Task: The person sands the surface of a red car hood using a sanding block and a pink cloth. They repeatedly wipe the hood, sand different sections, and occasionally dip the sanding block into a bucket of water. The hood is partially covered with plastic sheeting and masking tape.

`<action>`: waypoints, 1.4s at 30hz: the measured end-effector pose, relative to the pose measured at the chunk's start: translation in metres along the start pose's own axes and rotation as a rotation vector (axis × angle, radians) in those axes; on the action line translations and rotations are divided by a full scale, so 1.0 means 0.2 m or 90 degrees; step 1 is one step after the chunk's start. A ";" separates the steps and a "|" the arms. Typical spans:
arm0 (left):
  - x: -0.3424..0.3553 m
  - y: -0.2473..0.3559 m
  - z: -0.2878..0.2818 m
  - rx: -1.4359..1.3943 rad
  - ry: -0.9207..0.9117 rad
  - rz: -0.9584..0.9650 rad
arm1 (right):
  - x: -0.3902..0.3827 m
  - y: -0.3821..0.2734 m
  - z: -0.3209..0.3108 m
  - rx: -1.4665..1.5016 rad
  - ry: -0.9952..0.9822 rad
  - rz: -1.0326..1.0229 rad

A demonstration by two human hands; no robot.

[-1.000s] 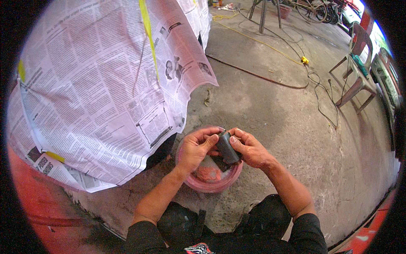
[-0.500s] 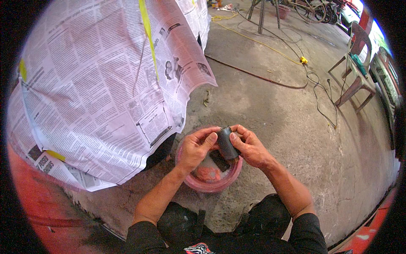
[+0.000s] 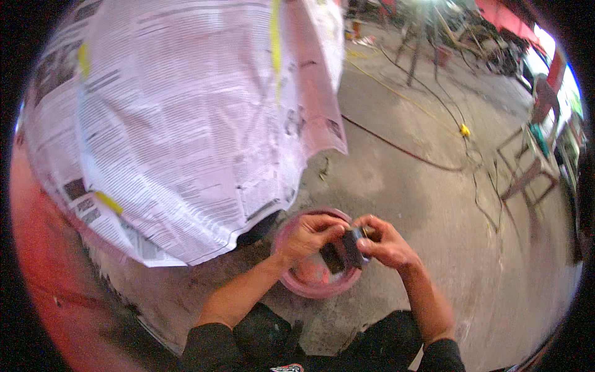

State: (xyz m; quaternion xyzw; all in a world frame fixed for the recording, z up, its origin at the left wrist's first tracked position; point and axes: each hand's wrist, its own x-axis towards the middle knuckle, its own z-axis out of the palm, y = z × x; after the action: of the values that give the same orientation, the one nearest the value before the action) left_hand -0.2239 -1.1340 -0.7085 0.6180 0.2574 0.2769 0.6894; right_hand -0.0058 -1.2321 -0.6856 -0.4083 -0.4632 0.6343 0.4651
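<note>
My right hand (image 3: pixel 387 246) grips a dark grey piece of sandpaper (image 3: pixel 355 248), bent into a curve, with the thumb on its face. Against its upper left edge, the fingers of my left hand (image 3: pixel 313 235) are pinched together. Both hands are over a round pink tub (image 3: pixel 319 289) on the floor. Inside the tub lie a dark rectangular piece (image 3: pixel 331 257) and a pinkish-orange lump (image 3: pixel 310 270), perhaps a sponge or cloth. Motion blurs the fingertips somewhat.
Newspaper sheets (image 3: pixel 180 136) with yellow tape cover a large form at the left, beside a red panel (image 3: pixel 46 254). A dark hose (image 3: pixel 403 146), cables and a yellow connector (image 3: pixel 465 130) lie on the concrete. A plastic chair (image 3: pixel 533 170) stands at the right.
The view has shifted, so the scene sits further right and lower. The sandpaper has turned more edge-on, and my left thumb has moved off its face to the edge.
</note>
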 end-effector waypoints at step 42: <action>-0.82 0.31 0.03 0.742 0.007 -0.293 | -0.14 -0.02 0.09 -0.452 -0.033 0.319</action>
State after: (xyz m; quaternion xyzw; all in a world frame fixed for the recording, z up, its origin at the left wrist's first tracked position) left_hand -0.3416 -1.2480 -0.6451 0.8198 0.4961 -0.0613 0.2793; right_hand -0.0147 -1.2623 -0.6750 -0.6266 -0.5507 0.5390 0.1163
